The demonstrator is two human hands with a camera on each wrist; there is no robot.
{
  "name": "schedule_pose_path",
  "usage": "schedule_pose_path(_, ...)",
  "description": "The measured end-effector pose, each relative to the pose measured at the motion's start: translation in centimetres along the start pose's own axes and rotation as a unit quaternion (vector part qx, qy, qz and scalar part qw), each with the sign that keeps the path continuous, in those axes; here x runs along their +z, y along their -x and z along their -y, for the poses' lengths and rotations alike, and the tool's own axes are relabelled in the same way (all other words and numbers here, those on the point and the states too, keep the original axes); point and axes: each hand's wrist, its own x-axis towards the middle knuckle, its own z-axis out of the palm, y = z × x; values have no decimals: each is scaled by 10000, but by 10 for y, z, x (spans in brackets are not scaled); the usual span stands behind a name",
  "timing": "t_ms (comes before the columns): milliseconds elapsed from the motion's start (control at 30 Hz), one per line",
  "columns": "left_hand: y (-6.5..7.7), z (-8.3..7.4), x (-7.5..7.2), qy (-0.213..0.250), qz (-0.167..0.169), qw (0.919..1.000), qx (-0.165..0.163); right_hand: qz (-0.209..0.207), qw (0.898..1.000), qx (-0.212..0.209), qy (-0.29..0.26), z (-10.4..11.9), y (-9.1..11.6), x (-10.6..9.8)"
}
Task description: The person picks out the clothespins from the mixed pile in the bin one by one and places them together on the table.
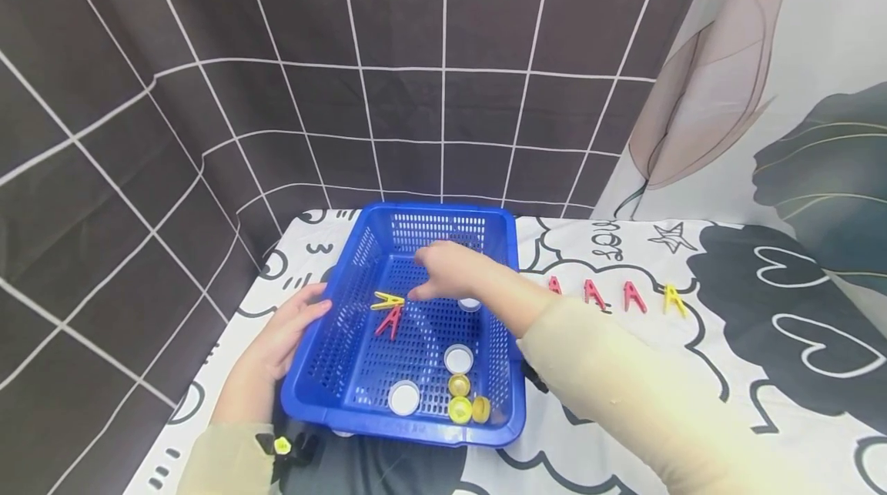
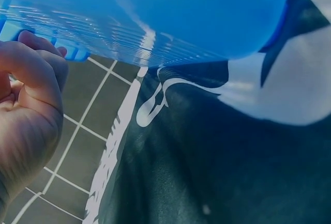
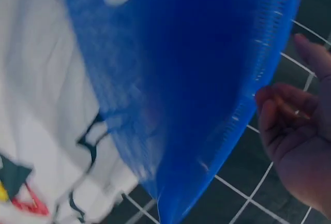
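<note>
A blue plastic basket (image 1: 416,428) with perforated walls stands on the patterned cloth. My left hand (image 1: 294,326) grips its left rim, the fingers curled at the edge in the left wrist view. Inside the basket hovers my right hand (image 1: 446,268), fingers loosely bent and thumb apart, with nothing visible in it. Just left of that hand, a yellow clothespin (image 1: 388,300) and a red clothespin (image 1: 391,322) lie on the basket floor. White lids (image 1: 458,359) and several yellow caps (image 1: 460,409) are nearer the front; the right hand partly hides one white lid (image 1: 469,305).
To the basket's right, three red clothespins (image 1: 633,297) and a yellow clothespin (image 1: 672,300) form a row on the black-and-white cloth (image 1: 596,433). The right forearm partly covers the leftmost one. A dark gridded backdrop (image 1: 409,102) rises behind and to the left.
</note>
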Motion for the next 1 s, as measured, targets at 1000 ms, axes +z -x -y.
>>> schedule_pose_path(1000,-2,-1,-2,-539,-397,9977,-105,752,9971,-91,119,18,-44,54)
